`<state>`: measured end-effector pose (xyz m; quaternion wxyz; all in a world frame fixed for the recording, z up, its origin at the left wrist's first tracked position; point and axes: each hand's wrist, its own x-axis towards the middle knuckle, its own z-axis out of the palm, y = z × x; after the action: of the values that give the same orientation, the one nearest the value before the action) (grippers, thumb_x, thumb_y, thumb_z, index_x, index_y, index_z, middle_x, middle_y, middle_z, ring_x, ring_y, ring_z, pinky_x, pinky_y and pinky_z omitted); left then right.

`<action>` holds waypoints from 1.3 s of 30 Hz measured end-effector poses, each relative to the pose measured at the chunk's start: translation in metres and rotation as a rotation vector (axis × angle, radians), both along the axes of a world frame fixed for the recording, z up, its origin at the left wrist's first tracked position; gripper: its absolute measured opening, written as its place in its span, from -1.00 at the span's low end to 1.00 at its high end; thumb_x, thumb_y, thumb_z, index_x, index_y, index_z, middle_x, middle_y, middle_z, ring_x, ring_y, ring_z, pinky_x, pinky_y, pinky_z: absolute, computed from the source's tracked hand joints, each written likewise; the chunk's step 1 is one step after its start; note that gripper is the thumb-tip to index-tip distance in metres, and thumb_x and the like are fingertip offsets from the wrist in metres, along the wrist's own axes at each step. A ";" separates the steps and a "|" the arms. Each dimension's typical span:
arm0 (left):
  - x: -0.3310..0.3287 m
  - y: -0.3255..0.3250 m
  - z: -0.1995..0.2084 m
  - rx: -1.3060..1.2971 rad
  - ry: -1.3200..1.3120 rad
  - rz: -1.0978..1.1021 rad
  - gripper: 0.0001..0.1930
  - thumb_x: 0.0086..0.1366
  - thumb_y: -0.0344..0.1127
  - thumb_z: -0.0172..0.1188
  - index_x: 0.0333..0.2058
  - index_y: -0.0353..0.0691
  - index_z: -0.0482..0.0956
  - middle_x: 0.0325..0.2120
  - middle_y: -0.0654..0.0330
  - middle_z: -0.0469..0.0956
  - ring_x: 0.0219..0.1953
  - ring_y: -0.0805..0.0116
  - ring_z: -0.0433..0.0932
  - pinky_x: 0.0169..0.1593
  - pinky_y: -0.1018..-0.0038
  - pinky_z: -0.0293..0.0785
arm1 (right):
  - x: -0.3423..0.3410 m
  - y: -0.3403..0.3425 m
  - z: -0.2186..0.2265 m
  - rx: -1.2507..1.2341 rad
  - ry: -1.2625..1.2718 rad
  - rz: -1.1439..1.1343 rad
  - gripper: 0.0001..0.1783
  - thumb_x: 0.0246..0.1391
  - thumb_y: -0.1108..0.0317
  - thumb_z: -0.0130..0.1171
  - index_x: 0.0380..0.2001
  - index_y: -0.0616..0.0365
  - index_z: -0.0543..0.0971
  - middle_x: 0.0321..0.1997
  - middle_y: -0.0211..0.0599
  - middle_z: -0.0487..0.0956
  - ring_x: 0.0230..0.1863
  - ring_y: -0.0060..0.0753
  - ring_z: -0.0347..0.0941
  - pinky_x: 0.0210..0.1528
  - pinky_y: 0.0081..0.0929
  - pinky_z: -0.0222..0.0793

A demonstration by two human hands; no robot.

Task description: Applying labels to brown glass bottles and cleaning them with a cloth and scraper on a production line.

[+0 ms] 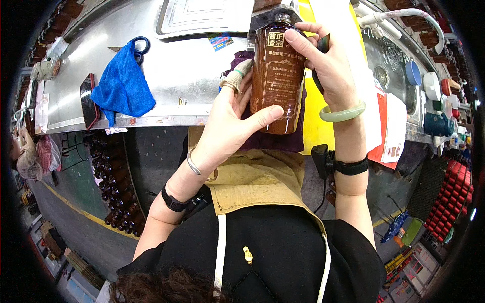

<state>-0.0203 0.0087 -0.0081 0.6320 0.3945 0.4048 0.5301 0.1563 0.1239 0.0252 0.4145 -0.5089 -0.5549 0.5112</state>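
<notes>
A brown glass bottle (278, 83) with gold lettering and a bare neck stands tilted between my hands above the bench edge. My left hand (237, 113) is closed round its lower left side, thumb across the front. One finger of that hand wears a pale cover tied with green. Against the bottle's upper right side, my right hand (328, 65) has its thumb on the front and fingers behind. A black object (323, 43) also sits in the right hand; its kind is partly hidden. Dark purple cloth (298, 118) lies under and behind the bottle.
On the metal bench (182, 76) to the left lie a blue cloth (124, 88), dark-handled scissors (142, 45) and a phone (90, 101). A yellow sheet (317, 126) hangs over the edge at right. Beyond it are a sink (384, 65) and a tap (414, 14).
</notes>
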 end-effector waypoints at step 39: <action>0.005 -0.002 0.000 -0.015 -0.080 0.020 -0.19 0.43 -0.47 0.27 0.49 -0.44 -0.03 0.47 -0.09 0.13 0.54 0.17 0.10 0.57 0.26 0.04 | 0.002 -0.002 -0.002 0.081 -0.047 0.008 -0.35 0.03 0.10 0.60 0.05 0.30 0.59 -0.40 -0.69 0.37 -0.42 -0.81 0.21 -0.40 -0.78 0.16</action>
<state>-0.0155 0.0069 -0.0078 0.6452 0.3643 0.3870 0.5488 0.1580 0.1214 0.0228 0.4193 -0.5014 -0.5868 0.4780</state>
